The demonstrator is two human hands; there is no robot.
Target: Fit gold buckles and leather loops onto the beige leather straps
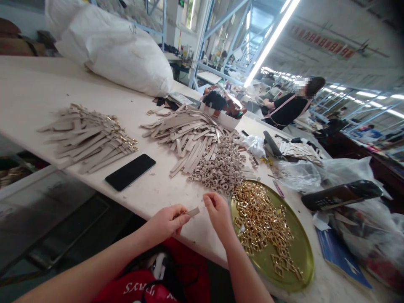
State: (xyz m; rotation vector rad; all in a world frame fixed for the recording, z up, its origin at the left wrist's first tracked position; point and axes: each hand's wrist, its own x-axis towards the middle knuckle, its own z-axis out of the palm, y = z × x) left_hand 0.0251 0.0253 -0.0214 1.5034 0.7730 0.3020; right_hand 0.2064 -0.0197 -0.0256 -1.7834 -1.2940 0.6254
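My left hand pinches a short grey-beige strap whose end sticks out to the right; a hint of gold metal shows at the fingers. Just right of it, my right hand is closed, thumb against the fingertips; whatever it may hold is too small to make out. A heap of small grey-beige loops lies beyond the hands. Behind that is a pile of loose straps. Close on the right, a round gold-coloured tray bears many gold buckles.
A black phone lies near the table edge, before a pile of straps with gold buckles. A big white sack is at the back. Right are a dark cylindrical object, plastic bags and a blue booklet. Another person stands farther off.
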